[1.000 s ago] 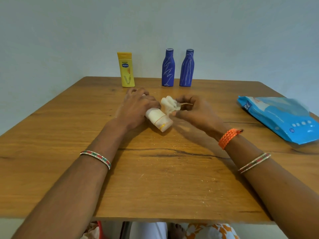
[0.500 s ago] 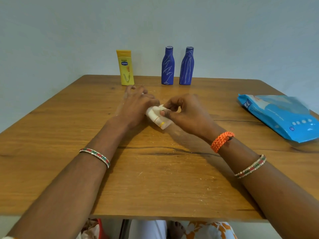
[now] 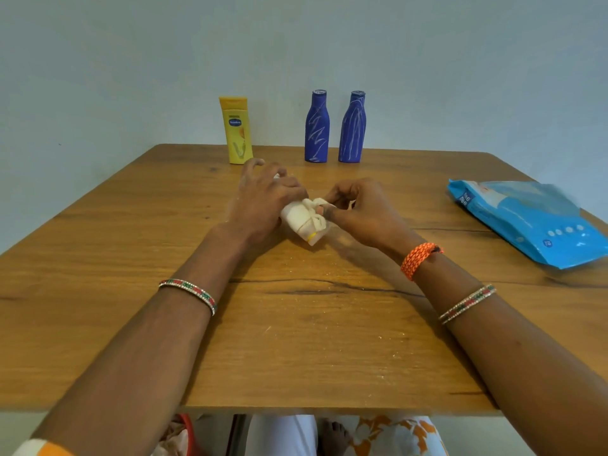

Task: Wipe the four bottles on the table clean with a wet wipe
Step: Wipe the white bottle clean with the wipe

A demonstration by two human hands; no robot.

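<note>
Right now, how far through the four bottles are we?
Done: nothing provably; the two blue bottles show whitish streaks, and the yellow lotion bottle can't be judged. In hand: the left hand grips a small white bottle tilted over the table while the right hand rubs a wet wipe on it. Left: likely the three standing at the far edge. The wipes pack lies at right.

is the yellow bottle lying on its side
No, the yellow bottle stands upright at the table's far edge, left of two blue bottles.
</note>
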